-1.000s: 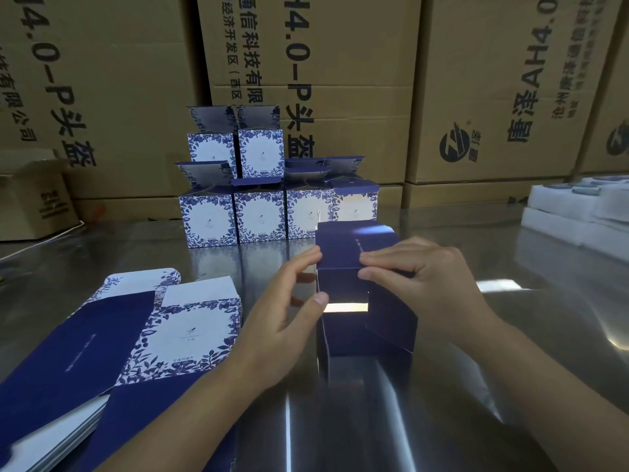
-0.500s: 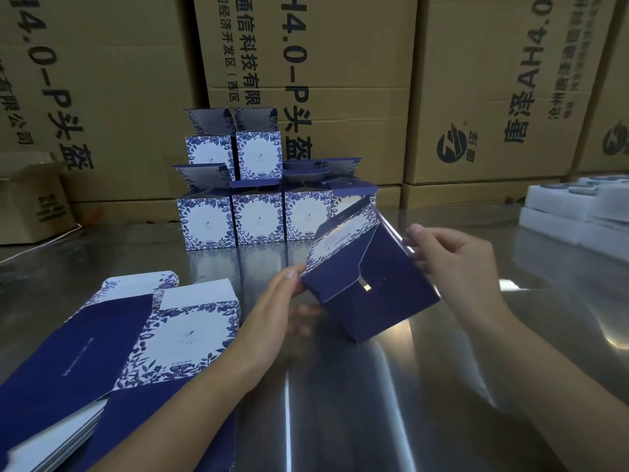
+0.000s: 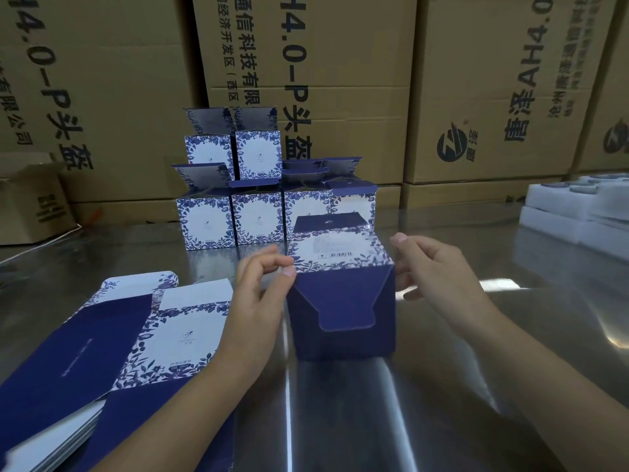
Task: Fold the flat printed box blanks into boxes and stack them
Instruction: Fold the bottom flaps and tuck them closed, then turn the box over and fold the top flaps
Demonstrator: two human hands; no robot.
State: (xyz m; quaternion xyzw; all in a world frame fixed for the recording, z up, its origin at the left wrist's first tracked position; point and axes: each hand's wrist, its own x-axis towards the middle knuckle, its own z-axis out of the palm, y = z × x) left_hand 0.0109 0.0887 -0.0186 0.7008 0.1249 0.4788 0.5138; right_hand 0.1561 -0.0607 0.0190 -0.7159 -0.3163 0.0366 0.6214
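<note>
Left hand [image 3: 262, 294] and right hand [image 3: 439, 277] pinch the box [image 3: 340, 248] by its sides; press the tongue [image 3: 345, 318] between them flush (it looks proud), then stack.

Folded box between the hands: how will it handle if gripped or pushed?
The box: thin folded card, so probably light and crushable under a firm grip. Polished table suggests it slides readily. Broad, squat shape: unlikely to tip.

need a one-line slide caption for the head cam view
Left hand and right hand hold a folded blue box, flat blanks at left, stacked boxes behind.
</note>
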